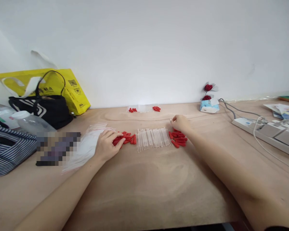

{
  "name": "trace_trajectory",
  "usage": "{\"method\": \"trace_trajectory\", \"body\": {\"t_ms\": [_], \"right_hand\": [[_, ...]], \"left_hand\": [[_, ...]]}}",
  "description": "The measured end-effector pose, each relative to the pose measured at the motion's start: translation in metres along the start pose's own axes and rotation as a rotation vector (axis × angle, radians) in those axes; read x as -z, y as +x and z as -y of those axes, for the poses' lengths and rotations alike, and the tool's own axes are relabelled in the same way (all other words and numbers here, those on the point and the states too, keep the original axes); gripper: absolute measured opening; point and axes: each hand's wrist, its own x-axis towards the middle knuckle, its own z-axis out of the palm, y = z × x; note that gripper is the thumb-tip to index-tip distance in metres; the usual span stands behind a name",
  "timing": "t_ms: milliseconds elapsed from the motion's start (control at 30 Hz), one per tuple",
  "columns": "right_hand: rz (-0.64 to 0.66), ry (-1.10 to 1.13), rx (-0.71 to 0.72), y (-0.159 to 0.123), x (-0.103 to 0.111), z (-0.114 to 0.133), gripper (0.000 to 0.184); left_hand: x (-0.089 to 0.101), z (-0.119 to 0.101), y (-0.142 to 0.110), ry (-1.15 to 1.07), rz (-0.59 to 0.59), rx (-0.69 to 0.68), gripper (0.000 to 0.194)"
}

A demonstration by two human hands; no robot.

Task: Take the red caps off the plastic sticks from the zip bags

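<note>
My left hand rests at the left heap of small red elongated pieces, thumb and fingers apart over them. Some pieces are covered by its fingers. Beside that heap lies a row of thin clear tubes, side by side on the wooden table. A second heap of red pieces is at the row's right end. Just behind it, my right hand has thumb and fingertips pinched together. A tiny pale bit shows at the fingertips, too small to name.
Clear plastic bags lie under and left of my left hand. Against the wall is a filled clear bag with red pieces at both ends. A yellow bag and black handbag stand left; a power strip lies right.
</note>
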Motion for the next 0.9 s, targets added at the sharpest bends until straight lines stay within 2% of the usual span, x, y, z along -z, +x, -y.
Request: {"method": "trace_trajectory", "body": {"t_ms": [100, 200, 367, 533, 700, 833, 900], "right_hand": [[0.067, 0.025, -0.092, 0.033, 0.001, -0.018, 0.023], [0.120, 0.049, -0.151, 0.050, -0.006, -0.025, 0.022], [0.138, 0.108, -0.205, 0.057, -0.016, -0.023, 0.012], [0.098, 0.263, -0.211, 0.054, -0.006, -0.022, 0.006], [0.018, 0.564, -0.087, 0.031, 0.012, -0.014, 0.018], [0.041, 0.812, 0.018, -0.018, 0.003, -0.002, 0.017], [0.149, 1.204, 0.126, -0.047, -0.008, 0.006, 0.019]], "left_hand": [[-0.004, -0.017, -0.001, -0.046, -0.042, -0.060, 0.011], [-0.008, -0.030, -0.002, -0.114, -0.017, -0.158, 0.011], [-0.010, -0.033, -0.003, -0.154, -0.038, -0.228, 0.010], [-0.011, -0.031, -0.004, -0.172, -0.045, -0.245, 0.009], [-0.014, -0.039, -0.003, -0.191, -0.056, -0.261, 0.009], [-0.021, -0.050, 0.002, -0.191, -0.044, -0.263, 0.013], [-0.027, -0.056, 0.005, -0.182, -0.050, -0.256, 0.025]]}}
